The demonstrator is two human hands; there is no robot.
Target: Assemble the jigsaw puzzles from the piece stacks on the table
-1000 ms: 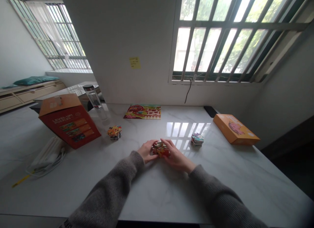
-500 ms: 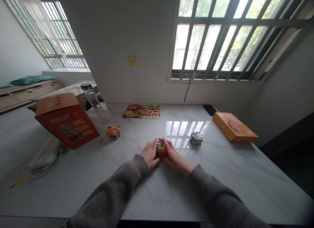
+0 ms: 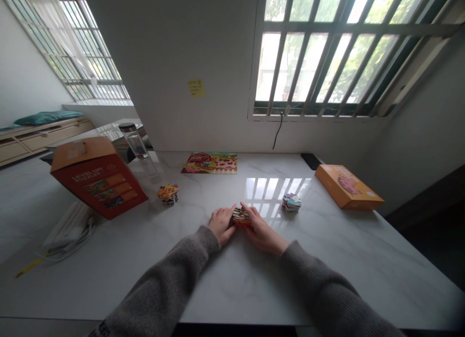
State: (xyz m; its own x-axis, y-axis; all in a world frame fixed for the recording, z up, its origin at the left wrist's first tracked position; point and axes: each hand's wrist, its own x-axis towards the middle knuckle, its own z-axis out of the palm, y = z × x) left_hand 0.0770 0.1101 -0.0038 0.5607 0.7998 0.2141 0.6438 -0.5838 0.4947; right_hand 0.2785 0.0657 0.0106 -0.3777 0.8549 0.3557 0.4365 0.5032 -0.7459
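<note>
Between my two hands is a stack of puzzle pieces (image 3: 241,216), with dark and light edges and some red near the front. My left hand (image 3: 222,224) presses its left side, fingers bent around it. On the right side, my right hand (image 3: 262,230) grips the same stack, fingers along its far edge and thumb nearer me. Parts of the stack are hidden by the fingers. Left of my hands stands an orange-and-yellow pile of puzzle pieces (image 3: 168,194). To the right is a pile of pale blue and white puzzle pieces (image 3: 291,203).
A farm picture sheet (image 3: 210,163) lies near the wall. At left stand a red puzzle box (image 3: 105,182), a glass bottle (image 3: 135,142) and a white cable bundle (image 3: 70,235). An orange box (image 3: 347,187) and a black phone-like object (image 3: 310,161) are at right.
The stack between my hands has gone from upright and narrow to lower and wider, its edges now lying more level. My hands have shifted slightly with it.
</note>
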